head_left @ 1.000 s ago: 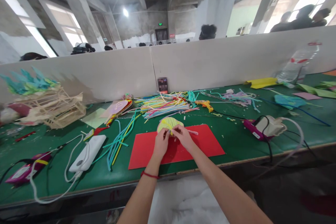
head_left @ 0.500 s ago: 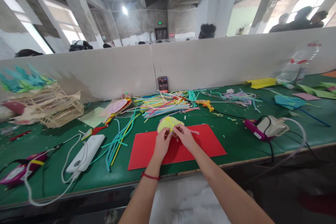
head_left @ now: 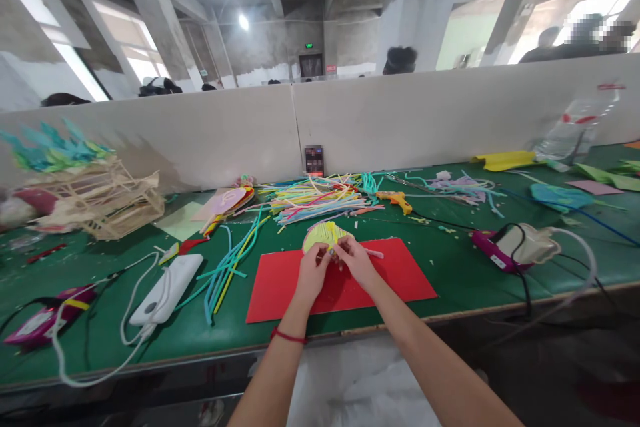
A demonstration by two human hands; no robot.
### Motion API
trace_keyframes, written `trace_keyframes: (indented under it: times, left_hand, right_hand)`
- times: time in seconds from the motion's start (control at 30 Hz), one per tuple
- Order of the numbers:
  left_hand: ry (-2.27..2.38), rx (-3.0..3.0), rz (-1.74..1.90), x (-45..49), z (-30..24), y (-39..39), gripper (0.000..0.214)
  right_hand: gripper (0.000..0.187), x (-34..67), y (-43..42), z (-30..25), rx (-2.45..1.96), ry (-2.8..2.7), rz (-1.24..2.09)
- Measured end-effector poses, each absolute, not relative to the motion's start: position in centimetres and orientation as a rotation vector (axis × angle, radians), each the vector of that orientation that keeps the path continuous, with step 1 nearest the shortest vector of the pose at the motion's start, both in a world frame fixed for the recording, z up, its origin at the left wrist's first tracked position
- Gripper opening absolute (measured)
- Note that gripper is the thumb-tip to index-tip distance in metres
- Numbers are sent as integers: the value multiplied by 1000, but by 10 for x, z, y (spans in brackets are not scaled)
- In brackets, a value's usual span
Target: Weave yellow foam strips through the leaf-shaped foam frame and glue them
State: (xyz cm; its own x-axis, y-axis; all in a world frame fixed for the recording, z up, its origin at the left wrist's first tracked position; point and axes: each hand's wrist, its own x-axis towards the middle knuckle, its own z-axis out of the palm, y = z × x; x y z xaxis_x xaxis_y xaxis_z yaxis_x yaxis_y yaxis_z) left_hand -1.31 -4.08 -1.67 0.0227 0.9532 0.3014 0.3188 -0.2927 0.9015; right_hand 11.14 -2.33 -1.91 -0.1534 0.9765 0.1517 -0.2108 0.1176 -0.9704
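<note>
My left hand (head_left: 313,271) and my right hand (head_left: 356,261) meet over a red sheet (head_left: 400,273) near the table's front edge. Their fingertips are pinched together on a small yellow strip (head_left: 331,246), which looks like a piece of pipe cleaner; the fingers hide much of it. Just beyond the fingertips lies a round yellow-green piece (head_left: 316,235) with yellow lines and a pinkish rim, partly on the red sheet. A short pink stem (head_left: 375,253) shows to the right of my right fingers.
Behind the sheet lies a pile of coloured pipe cleaners (head_left: 320,200), with a yellow glue gun (head_left: 395,200) to its right. Left are loose teal stems (head_left: 225,273), a white power bank (head_left: 167,288) and a stick-built model (head_left: 107,200). A purple device (head_left: 493,250) with cables sits right.
The view has shifted slightly, so the scene sits a little further right. Both hands stay pinched at the same spot, and the yellow strip shows more above the fingertips.
</note>
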Motion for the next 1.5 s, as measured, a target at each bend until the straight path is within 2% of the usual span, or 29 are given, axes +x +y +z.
trace_keyframes:
  times: [0.9,1.13,1.5]
  left_hand:
    - [1239,1685,1288,-9,-10,-45,18]
    - [1281,1619,1290,-9,-11,-44,13]
    - [1311,1712,1196,-11,-18,-43,28]
  right_hand:
    - [39,114,-28,-16,-861,-1269,1286]
    - [41,111,-23,-15,-821,-1262,1298]
    - [36,110,-22,-15,-857,-1264,1309]
